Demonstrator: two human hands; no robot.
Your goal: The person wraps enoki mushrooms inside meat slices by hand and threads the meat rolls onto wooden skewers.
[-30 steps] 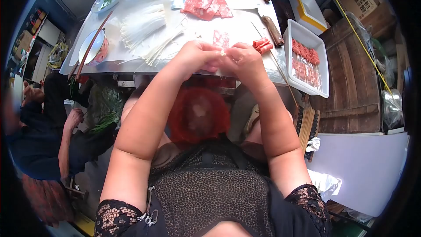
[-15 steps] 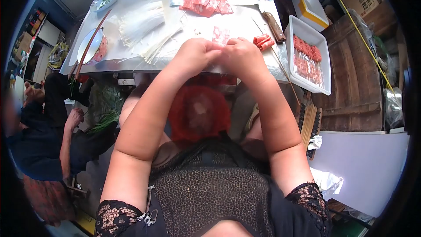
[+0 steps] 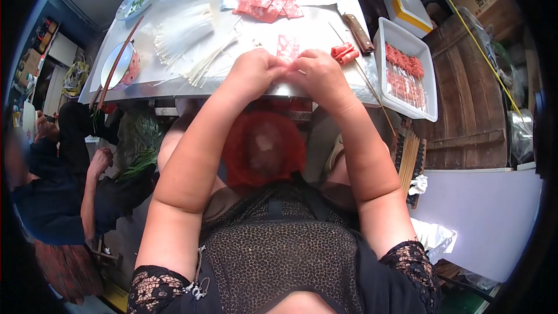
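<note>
My left hand (image 3: 256, 74) and my right hand (image 3: 322, 74) meet at the table's front edge, fingertips pinched together at the near end of a marbled meat slice (image 3: 288, 46). A small white stalk-like end (image 3: 301, 72) shows at the right fingers. What the left fingers pinch is hidden. To the right, rolled red meat (image 3: 344, 53) sits on a long thin skewer (image 3: 375, 90) that juts past the edge. Left of my hands lie thin white enoki mushrooms (image 3: 185, 28), with loose stalks nearer me. Behind my hands is a pile of meat slices (image 3: 268, 4).
A wooden-handled knife (image 3: 357, 32) lies near the white tray (image 3: 433, 75) of meat skewers. A bowl (image 3: 115, 65) with chopsticks (image 3: 119, 61) stands at left. Bundled skewers (image 3: 410, 157) are below right. Another person (image 3: 49, 197) sits at left beside green stalks (image 3: 138, 164).
Both hands have drawn slightly nearer me, uncovering more of the meat slice. The white end at my right fingers now shows. The view has shifted a little.
</note>
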